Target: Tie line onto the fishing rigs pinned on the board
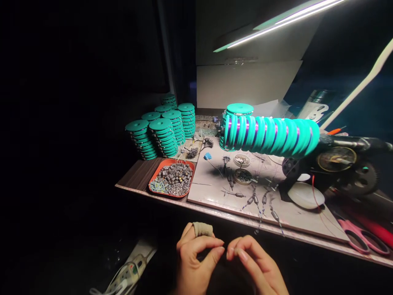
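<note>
My left hand (196, 260) and my right hand (253, 262) are side by side below the table's front edge, each with thumb and forefinger pinched together. What lies in either pinch, if anything, is too fine to make out. A pale wrap (202, 229) covers one finger of the left hand. On the white board (208, 190) beyond the hands lie several fishing sinkers (275, 216) on thin lines, some hanging over the edge. Above the board, a row of green spools (270, 135) wound with purple line sits on a winding machine (334, 157).
An orange tray (150, 189) of grey sinkers and small fittings stands at the left. Behind it rise stacks of green spools (162, 137). Two small round dishes (242, 176) and a white oval dish (306, 195) rest mid-table. Pink scissors (364, 236) lie right; a power strip (130, 272) is below left.
</note>
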`<state>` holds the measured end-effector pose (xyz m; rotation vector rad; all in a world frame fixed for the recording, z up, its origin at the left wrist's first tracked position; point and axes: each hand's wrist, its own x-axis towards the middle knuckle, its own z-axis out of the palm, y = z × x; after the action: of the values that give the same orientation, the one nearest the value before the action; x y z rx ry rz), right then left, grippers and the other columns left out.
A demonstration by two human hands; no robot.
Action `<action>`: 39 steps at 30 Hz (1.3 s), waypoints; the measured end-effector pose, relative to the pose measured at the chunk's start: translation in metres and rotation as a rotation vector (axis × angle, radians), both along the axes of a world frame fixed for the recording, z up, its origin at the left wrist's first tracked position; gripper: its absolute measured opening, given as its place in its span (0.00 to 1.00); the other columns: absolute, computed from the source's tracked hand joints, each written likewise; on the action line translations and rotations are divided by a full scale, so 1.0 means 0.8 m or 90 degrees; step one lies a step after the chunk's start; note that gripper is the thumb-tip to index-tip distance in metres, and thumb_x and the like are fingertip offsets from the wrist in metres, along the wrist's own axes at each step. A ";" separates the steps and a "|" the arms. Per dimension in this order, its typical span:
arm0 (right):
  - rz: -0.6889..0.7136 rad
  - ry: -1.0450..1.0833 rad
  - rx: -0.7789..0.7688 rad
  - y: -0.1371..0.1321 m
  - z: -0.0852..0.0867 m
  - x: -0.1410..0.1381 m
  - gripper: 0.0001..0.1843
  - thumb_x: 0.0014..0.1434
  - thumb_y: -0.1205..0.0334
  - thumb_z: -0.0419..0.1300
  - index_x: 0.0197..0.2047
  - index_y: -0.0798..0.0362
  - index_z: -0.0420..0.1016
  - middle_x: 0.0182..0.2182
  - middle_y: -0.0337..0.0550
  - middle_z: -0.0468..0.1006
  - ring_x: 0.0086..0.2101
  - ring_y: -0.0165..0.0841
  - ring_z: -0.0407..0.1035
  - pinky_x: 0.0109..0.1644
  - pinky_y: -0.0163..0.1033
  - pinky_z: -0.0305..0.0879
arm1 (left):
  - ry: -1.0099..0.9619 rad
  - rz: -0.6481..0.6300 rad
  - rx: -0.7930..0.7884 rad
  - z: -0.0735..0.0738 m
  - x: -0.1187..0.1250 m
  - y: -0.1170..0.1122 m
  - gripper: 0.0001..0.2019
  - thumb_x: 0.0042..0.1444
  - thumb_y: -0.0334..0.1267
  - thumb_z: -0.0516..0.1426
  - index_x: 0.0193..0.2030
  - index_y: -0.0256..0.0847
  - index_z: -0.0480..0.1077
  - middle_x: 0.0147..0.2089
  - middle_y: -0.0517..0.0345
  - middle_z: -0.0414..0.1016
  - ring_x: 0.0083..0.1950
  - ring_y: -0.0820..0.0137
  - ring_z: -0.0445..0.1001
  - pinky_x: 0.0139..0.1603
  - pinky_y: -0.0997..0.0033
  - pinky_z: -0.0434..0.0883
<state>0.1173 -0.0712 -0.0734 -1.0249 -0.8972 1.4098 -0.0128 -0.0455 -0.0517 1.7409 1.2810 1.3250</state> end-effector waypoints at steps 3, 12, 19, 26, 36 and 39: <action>0.026 -0.155 0.064 -0.001 0.001 0.001 0.15 0.58 0.51 0.52 0.27 0.51 0.66 0.25 0.37 0.66 0.28 0.30 0.60 0.34 0.32 0.56 | 0.104 -0.013 0.083 0.000 -0.004 -0.002 0.03 0.45 0.29 0.61 0.26 0.39 0.76 0.26 0.54 0.72 0.30 0.69 0.71 0.27 0.73 0.71; 0.174 -0.359 0.055 0.004 -0.002 0.007 0.17 0.61 0.50 0.43 0.29 0.52 0.61 0.23 0.35 0.60 0.24 0.29 0.55 0.28 0.33 0.54 | 0.174 -0.016 0.097 -0.012 -0.008 -0.004 0.03 0.47 0.29 0.60 0.26 0.39 0.75 0.25 0.55 0.70 0.30 0.68 0.69 0.26 0.71 0.71; 0.164 -0.362 0.068 0.004 0.003 0.005 0.17 0.62 0.51 0.43 0.28 0.53 0.61 0.23 0.37 0.61 0.24 0.30 0.56 0.28 0.33 0.56 | 0.200 -0.014 0.080 -0.012 -0.009 -0.004 0.04 0.48 0.29 0.59 0.27 0.41 0.75 0.26 0.56 0.70 0.30 0.68 0.69 0.26 0.71 0.71; 0.141 -0.359 0.070 0.004 0.005 0.002 0.18 0.61 0.51 0.44 0.27 0.53 0.61 0.21 0.37 0.61 0.23 0.29 0.56 0.27 0.34 0.55 | 0.211 -0.017 0.090 -0.012 -0.009 -0.006 0.05 0.48 0.28 0.58 0.28 0.40 0.75 0.26 0.55 0.70 0.30 0.68 0.69 0.27 0.71 0.70; 0.169 -0.407 0.081 0.003 0.003 0.000 0.16 0.62 0.52 0.42 0.27 0.52 0.57 0.23 0.37 0.62 0.24 0.30 0.57 0.30 0.35 0.57 | 0.365 -0.011 0.228 -0.001 -0.010 -0.008 0.08 0.49 0.26 0.54 0.27 0.39 0.73 0.27 0.53 0.72 0.28 0.68 0.66 0.25 0.71 0.64; 0.175 -0.432 0.081 0.002 0.004 -0.001 0.15 0.62 0.53 0.42 0.27 0.52 0.57 0.23 0.38 0.64 0.25 0.30 0.59 0.31 0.35 0.58 | 0.413 -0.031 0.253 0.003 -0.010 -0.009 0.08 0.50 0.26 0.52 0.28 0.39 0.71 0.28 0.54 0.73 0.29 0.68 0.66 0.25 0.71 0.62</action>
<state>0.1168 -0.0693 -0.0703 -1.3461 -1.6517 1.2080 -0.0212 -0.0525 -0.0492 2.6097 1.3429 1.0693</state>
